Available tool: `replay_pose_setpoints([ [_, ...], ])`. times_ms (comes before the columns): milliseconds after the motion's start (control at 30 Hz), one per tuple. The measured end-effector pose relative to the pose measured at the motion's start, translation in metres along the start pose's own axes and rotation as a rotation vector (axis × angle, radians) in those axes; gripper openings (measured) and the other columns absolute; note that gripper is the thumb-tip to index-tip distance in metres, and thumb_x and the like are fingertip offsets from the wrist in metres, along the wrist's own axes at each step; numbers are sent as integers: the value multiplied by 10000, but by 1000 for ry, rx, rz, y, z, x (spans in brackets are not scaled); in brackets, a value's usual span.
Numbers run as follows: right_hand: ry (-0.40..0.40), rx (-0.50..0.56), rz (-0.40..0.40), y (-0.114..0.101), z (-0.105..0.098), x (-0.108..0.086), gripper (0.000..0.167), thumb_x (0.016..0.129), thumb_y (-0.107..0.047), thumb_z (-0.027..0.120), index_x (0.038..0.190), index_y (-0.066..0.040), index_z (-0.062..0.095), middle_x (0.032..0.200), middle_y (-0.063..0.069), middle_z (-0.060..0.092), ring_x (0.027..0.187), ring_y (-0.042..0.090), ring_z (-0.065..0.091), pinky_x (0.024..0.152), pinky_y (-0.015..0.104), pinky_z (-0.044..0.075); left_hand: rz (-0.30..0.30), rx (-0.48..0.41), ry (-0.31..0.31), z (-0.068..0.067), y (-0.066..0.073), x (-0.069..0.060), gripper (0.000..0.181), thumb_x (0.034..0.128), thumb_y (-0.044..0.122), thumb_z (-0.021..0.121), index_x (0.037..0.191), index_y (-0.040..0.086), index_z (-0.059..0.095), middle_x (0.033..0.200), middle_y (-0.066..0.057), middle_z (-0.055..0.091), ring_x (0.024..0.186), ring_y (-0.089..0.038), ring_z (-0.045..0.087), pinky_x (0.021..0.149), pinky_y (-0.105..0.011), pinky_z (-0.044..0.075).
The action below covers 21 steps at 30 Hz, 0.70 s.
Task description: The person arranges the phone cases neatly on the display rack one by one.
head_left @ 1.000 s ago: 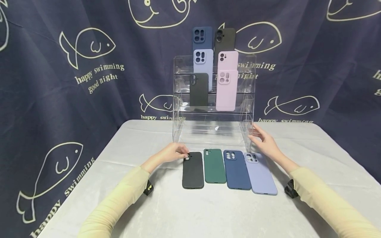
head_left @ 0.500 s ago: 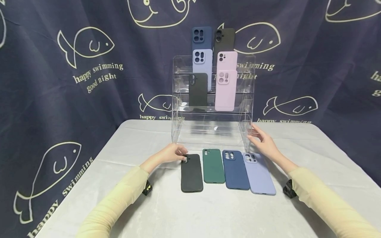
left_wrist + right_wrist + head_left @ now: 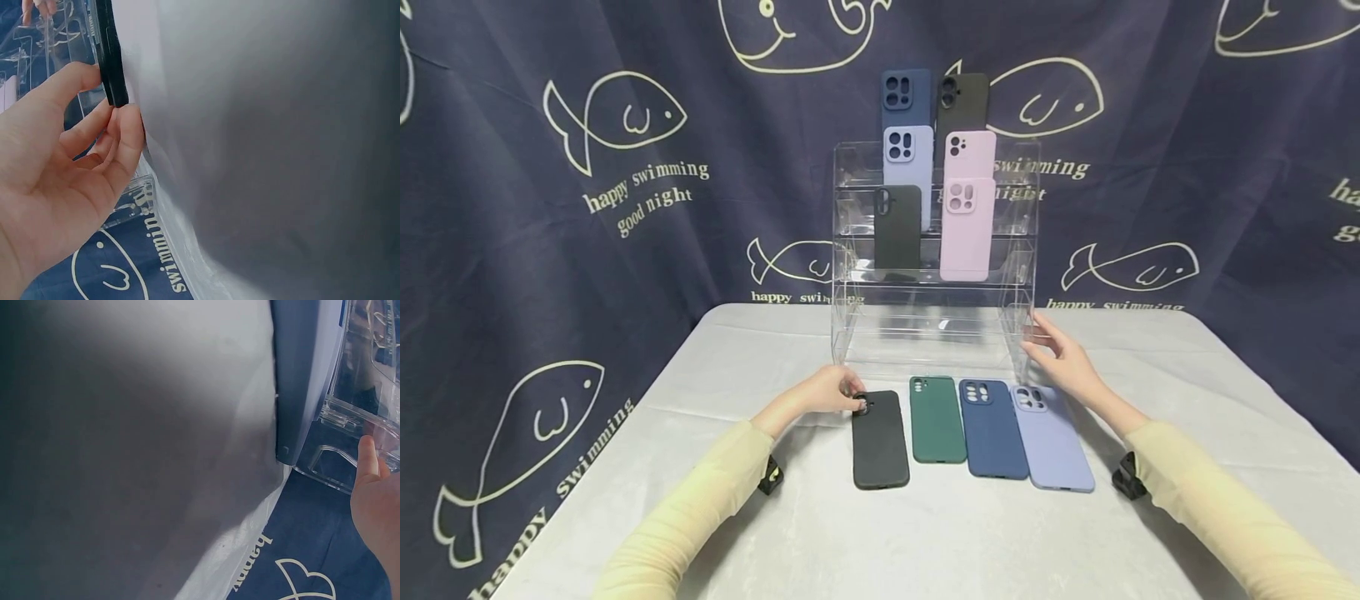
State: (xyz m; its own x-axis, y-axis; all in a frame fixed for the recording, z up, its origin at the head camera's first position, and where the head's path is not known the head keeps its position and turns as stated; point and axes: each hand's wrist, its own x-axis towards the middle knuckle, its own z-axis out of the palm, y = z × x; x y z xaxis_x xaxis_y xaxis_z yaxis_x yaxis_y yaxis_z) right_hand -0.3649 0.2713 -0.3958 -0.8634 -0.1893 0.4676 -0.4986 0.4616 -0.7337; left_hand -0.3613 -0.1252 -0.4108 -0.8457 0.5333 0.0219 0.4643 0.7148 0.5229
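Note:
With thumb and fingertips, my left hand [image 3: 826,390] pinches the upper left corner of a black phone case [image 3: 881,442] on the table. The left wrist view shows the case [image 3: 112,62] edge-on at those fingertips. My right hand [image 3: 1067,360] holds the lower right side of a clear tiered display stand [image 3: 925,346]; its thumb [image 3: 367,456] shows against the clear wall, other fingers partly hidden. A green phone case [image 3: 937,421], a dark blue phone case [image 3: 996,433] and a light purple phone case [image 3: 1054,442] lie in a row right of the black one.
Upper tiers of the stand bear several upright cases, among them a pink case [image 3: 966,237], a dark case [image 3: 898,233] and a light blue case [image 3: 908,154]. A grey cloth [image 3: 760,533] covers the table. Behind hangs a navy curtain [image 3: 647,200] with fish drawings.
My left hand has drawn the black case a little left and toward me, widening the gap to the green case. My right hand stays at the stand.

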Motion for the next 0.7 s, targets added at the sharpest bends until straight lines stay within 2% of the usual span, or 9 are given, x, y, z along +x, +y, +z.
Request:
replay_pose_setpoints([
  [67, 2, -8, 2, 5, 0, 1, 617, 918, -83, 586, 1452, -6, 286, 1252, 311, 533, 1048, 85, 596, 889, -14, 365, 8, 8, 11, -1, 0, 1, 215, 771, 175, 720, 940, 45, 685, 839, -38, 677, 741, -94, 592, 729, -230, 523],
  [133, 4, -6, -1, 9, 0, 3, 624, 920, -102, 590, 1460, -30, 285, 1259, 299, 535, 1097, 263, 587, 892, -19, 360, 19, 11, 24, -1, 0, 2, 207, 772, 165, 713, 942, 56, 667, 855, -37, 670, 738, -87, 584, 731, -229, 519],
  [167, 5, -3, -5, 10, 0, 3, 627, 919, -106, 592, 1461, -35, 284, 1259, 299, 535, 1111, 324, 567, 892, -24, 357, 31, 12, 33, -2, 0, 2, 205, 773, 156, 708, 946, 58, 655, 863, -41, 667, 735, -86, 580, 729, -231, 517],
  [200, 6, 1, -9, 11, 1, 4, 629, 919, -109, 593, 1461, -36, 283, 1260, 302, 532, 1111, 321, 569, 895, -24, 356, 39, 8, 40, -2, 0, 3, 201, 776, 147, 702, 948, 61, 642, 873, -47, 663, 728, -88, 576, 726, -231, 512],
  [300, 10, 11, -16, 14, 1, 4, 631, 919, -115, 595, 1461, -34, 282, 1263, 308, 525, 1056, 86, 600, 895, -28, 352, 67, -2, 65, -2, 1, 4, 195, 792, 122, 681, 961, 65, 602, 917, -71, 655, 716, -88, 577, 713, -227, 508],
  [367, 11, 17, -16, 15, 1, 4, 629, 920, -116, 592, 1460, -29, 281, 1261, 314, 522, 1000, -93, 547, 890, -32, 350, 82, -10, 84, -3, 2, 4, 196, 801, 115, 672, 972, 61, 592, 939, -90, 648, 711, -94, 577, 698, -226, 507],
  [433, 11, 27, -15, 15, 2, 4, 626, 921, -113, 589, 1458, -22, 279, 1260, 317, 520, 965, -192, 485, 885, -38, 344, 91, -17, 106, -4, 3, 4, 201, 806, 113, 667, 984, 58, 592, 956, -102, 646, 711, -98, 582, 690, -222, 515],
  [600, 11, 18, -15, 16, 1, 3, 624, 920, -111, 591, 1453, -9, 283, 1259, 315, 523, 963, -191, 482, 886, -22, 359, 112, -37, 166, -5, 4, 3, 241, 809, 92, 660, 1034, 22, 608, 936, -111, 643, 665, -74, 564, 634, -187, 509],
  [700, 8, -4, -4, 15, 0, 2, 632, 919, -131, 596, 1457, -23, 283, 1269, 297, 527, 973, -172, 484, 938, 77, 417, 105, -63, 212, -8, 6, 3, 277, 798, 66, 654, 1065, -1, 622, 938, -123, 642, 637, -65, 554, 588, -178, 500],
])
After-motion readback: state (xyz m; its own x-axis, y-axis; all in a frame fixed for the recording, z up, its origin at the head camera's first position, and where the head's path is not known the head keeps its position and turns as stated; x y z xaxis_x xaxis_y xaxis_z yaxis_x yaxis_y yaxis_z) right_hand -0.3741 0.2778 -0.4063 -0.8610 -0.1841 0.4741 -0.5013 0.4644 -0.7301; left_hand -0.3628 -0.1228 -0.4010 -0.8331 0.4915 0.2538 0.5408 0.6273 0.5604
